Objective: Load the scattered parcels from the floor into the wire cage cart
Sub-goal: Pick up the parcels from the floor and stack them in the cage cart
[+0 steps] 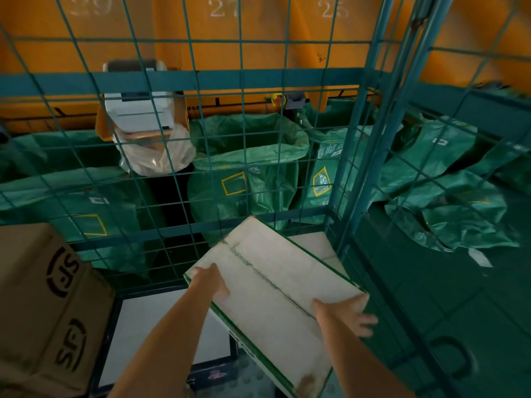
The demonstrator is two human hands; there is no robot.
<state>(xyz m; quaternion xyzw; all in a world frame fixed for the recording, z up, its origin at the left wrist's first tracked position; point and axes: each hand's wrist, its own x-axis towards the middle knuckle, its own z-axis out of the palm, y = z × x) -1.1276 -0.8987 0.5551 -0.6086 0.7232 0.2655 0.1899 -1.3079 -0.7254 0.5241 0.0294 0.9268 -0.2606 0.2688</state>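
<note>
Orange sorting chutes point(258, 47) with painted numbers fill the upper frame, and green woven mail sacks point(247, 168) hang open below them, seen through the teal wire cage cart point(370, 133). At lower centre we hold a flat, pale cardboard parcel with green edging point(275, 280) inside the cart, tilted, near end lowest. Our left hand point(214, 282) lies on its left edge, fingers extended over the top face; our right hand point(347, 313) takes the right edge, fingers spread and wrapped over the rim. We judge this two-sided hold steadies the wide panel. Its long axis runs from lower right towards upper centre. A brown printed carton point(48, 305) stands at lower left.
</note>
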